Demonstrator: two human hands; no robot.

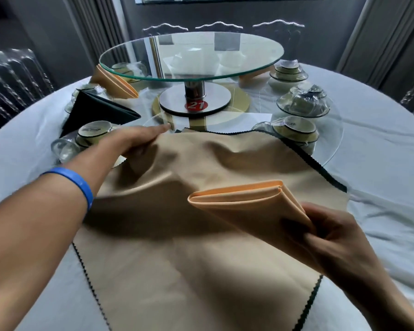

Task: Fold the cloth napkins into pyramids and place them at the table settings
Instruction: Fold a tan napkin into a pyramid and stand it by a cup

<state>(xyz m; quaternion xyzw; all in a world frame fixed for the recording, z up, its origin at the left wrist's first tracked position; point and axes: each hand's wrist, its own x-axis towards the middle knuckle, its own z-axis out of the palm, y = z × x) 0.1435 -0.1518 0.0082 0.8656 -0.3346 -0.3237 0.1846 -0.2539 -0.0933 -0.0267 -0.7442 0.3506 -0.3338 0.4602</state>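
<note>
My right hand pinches a folded orange napkin by its near corner and holds it lifted, its layered edges pointing left. Beneath it a large tan cloth with a dark zigzag edge lies spread and rumpled on the table. My left hand, a blue band on its wrist, reaches forward and grips the tan cloth's far left part, fingers stretched toward the glass. A folded dark napkin and a folded orange napkin stand at settings on the far left.
A glass turntable on a metal stand marked 21 fills the middle of the round white-clothed table. Wrapped bowl-and-cup sets ring it on both sides. A tipped glass lies by my left forearm. Clear chairs stand around.
</note>
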